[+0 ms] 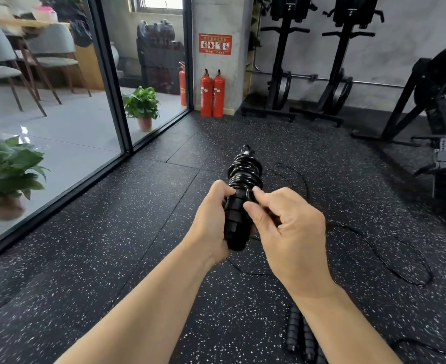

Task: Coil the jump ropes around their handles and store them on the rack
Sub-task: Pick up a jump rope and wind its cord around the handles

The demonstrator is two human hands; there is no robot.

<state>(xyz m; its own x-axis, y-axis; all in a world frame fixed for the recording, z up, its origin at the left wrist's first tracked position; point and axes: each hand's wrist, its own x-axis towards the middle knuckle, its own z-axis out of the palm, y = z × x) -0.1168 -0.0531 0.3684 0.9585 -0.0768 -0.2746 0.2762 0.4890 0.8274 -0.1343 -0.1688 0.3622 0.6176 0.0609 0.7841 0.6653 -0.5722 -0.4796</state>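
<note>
Clearly light: my left hand grips the ribbed handles, right hand pinching the springy, slick cord

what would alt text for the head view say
A person's left hand grips black jump rope handles wound with cord, while the right hand pinches the cord to wrap it. Loose cord trails over the speckled gym floor, where another rope's handles lie.
</note>
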